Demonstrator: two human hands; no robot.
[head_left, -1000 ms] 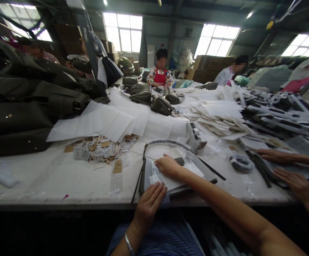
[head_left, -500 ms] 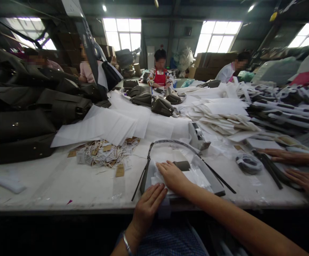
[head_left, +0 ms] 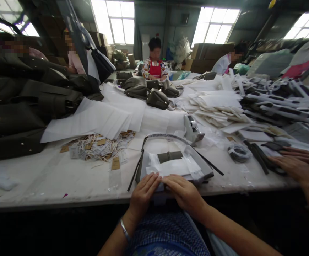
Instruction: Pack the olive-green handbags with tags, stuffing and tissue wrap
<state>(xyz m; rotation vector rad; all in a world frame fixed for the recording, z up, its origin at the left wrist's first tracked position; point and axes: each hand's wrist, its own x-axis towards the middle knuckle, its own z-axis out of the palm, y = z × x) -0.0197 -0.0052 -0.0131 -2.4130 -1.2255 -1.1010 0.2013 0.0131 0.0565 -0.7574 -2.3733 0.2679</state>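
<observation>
A flat grey bag [head_left: 197, 163] with a thin curved handle lies at the near table edge, partly wrapped in white paper [head_left: 173, 167]. A small dark olive roll [head_left: 169, 156] rests on top of it. My left hand [head_left: 143, 193] lies at the wrap's near edge, fingers together and flat on the paper. My right hand [head_left: 184, 192] presses down beside it, fingers stretched out on the same edge. The two hands almost touch.
A co-worker's two hands [head_left: 298, 163] rest on dark straps at the right. A heap of paper tags with strings [head_left: 98, 147] lies to the left, white sheets [head_left: 103, 119] behind it, dark olive bags [head_left: 23, 106] stacked far left. Other people sit at the table's far end.
My right hand has drawn back from the top of the bag to the near edge, beside my left hand. The olive roll on the bag is now uncovered. The view tipped down slightly.
</observation>
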